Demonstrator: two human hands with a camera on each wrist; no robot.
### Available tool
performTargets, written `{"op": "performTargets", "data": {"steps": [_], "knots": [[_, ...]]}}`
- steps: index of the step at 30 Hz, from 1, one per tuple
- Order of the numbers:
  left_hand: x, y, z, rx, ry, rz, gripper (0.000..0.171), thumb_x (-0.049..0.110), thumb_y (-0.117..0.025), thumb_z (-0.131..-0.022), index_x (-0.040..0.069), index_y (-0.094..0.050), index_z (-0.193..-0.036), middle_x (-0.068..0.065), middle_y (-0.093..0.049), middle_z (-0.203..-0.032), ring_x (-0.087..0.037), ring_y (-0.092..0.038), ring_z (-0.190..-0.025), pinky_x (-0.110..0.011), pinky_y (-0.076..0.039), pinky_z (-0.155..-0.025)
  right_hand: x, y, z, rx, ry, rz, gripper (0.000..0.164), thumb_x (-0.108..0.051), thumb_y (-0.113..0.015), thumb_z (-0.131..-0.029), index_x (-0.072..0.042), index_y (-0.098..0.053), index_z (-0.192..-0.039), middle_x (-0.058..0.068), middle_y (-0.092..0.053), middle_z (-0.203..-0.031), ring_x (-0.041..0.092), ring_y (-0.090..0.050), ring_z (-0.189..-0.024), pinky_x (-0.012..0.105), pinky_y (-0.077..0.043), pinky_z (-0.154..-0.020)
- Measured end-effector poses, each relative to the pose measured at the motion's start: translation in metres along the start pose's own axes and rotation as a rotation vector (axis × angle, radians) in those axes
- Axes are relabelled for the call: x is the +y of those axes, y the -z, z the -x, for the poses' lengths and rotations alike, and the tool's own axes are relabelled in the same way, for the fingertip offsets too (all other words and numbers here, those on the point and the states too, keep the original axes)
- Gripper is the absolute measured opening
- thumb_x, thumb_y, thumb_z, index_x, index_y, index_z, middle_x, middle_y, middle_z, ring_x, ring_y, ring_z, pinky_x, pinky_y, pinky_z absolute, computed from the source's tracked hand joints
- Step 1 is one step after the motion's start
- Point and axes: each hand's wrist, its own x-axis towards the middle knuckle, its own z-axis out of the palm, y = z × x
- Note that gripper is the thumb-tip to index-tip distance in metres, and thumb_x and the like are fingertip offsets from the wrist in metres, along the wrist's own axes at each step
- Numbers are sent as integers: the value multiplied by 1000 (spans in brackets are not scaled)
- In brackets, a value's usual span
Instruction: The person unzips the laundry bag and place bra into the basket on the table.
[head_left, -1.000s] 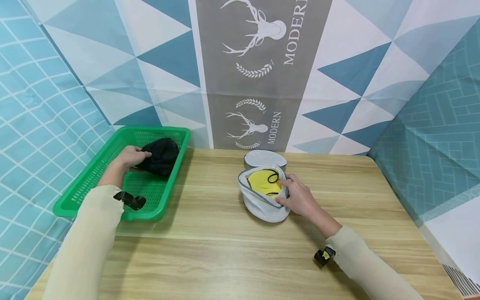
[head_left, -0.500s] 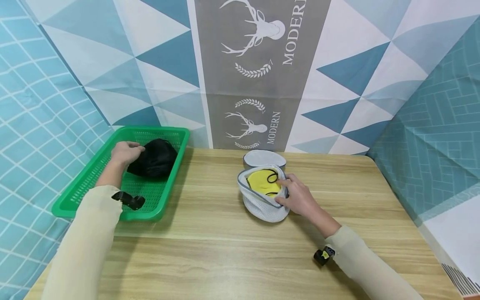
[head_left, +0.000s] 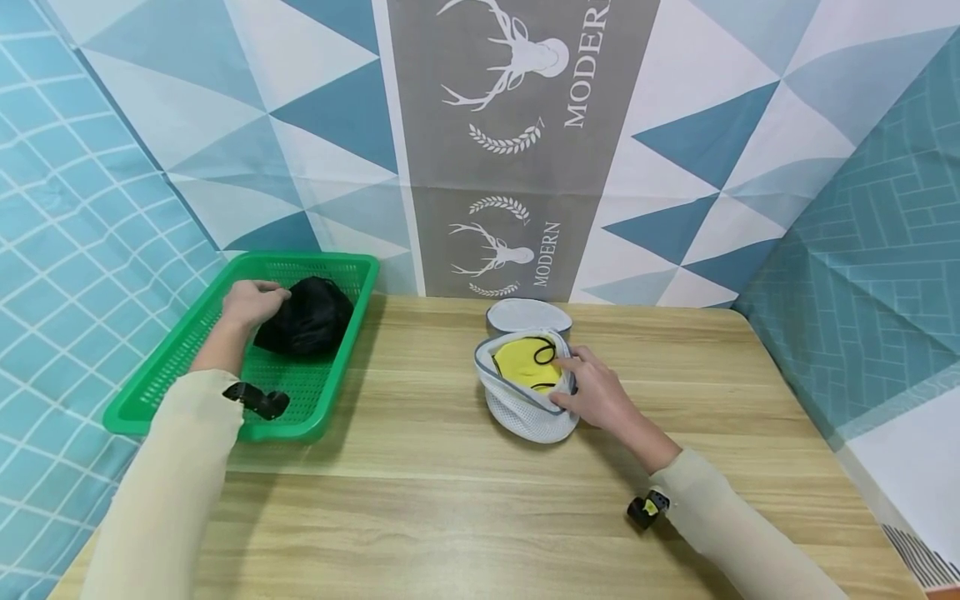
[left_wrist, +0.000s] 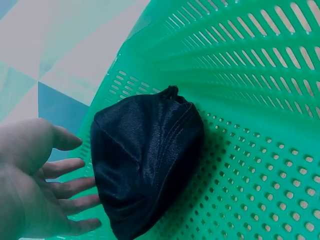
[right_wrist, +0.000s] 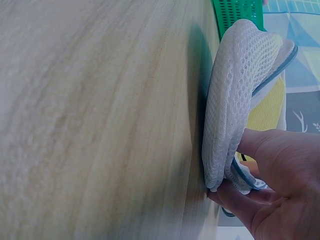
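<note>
In the left wrist view, a black cloth item (left_wrist: 147,160), rounded with seams and a gathered tip, lies in the green basket (left_wrist: 295,142). My left hand (head_left: 253,304) is just left of it, fingers loosely spread beside the cloth and holding nothing. Toward the middle of the table, my right hand (head_left: 596,390) grips the rim of a white mesh laundry bag (head_left: 534,423) between thumb and fingers. The bag's mouth is unzipped, with its round lid (head_left: 528,317) folded back behind. A yellow cloth item (head_left: 521,364) with black cords sits inside it.
The basket's near wall (head_left: 281,431) rises in front of my left forearm. Wood-grain table (head_left: 450,517) lies under everything. Patterned sheets (head_left: 322,125) stand behind the table and along both sides.
My left hand has let go of the black cloth item and drawn slightly left. The cloth has settled in the basket. My right hand and the mesh bag have stayed put.
</note>
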Motion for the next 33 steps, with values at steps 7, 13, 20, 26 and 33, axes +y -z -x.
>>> {"op": "performTargets", "data": {"steps": [7,13,20,26,33], "knots": [[3,-1,-1,9,-12,-12,65,32,-43,-118,-1,-36,-173,-36,-20,-183,-62,-23,-167,-77,-35,-132,-23,17,7,-6,-2,-16,59,-22,-94,-91,2,-74,-142,29,-62,-150,47,-67,-135,64,-60,-113],[14,-4,3,11,-44,-32,64,33,-44,-119,-2,-39,-172,-36,-24,-182,-62,-24,-166,-76,-38,-131,-5,3,2,26,25,-6,61,-29,-95,-90,-2,-75,-141,25,-63,-149,44,-68,-134,59,-62,-110],[32,-2,8,-6,-81,-82,65,35,-43,-119,-3,-37,-172,-37,-29,-180,-62,-27,-164,-76,-38,-131,-17,14,6,13,-9,-41,62,-24,-96,-88,1,-74,-140,28,-62,-152,49,-66,-139,65,-59,-114],[44,-3,15,-61,-117,-121,68,35,-42,-120,-4,-31,-174,-39,-28,-179,-62,-28,-164,-76,-37,-131,7,-4,-2,24,9,-14,65,-31,-97,-88,-5,-74,-142,23,-61,-156,46,-65,-141,65,-59,-113],[57,-10,21,-92,-166,-134,67,35,-44,-120,-3,-33,-174,-39,-35,-176,-61,-29,-164,-76,-38,-130,-12,11,5,9,1,-38,60,-29,-93,-92,0,-73,-141,27,-62,-152,46,-66,-137,61,-61,-111]]}}
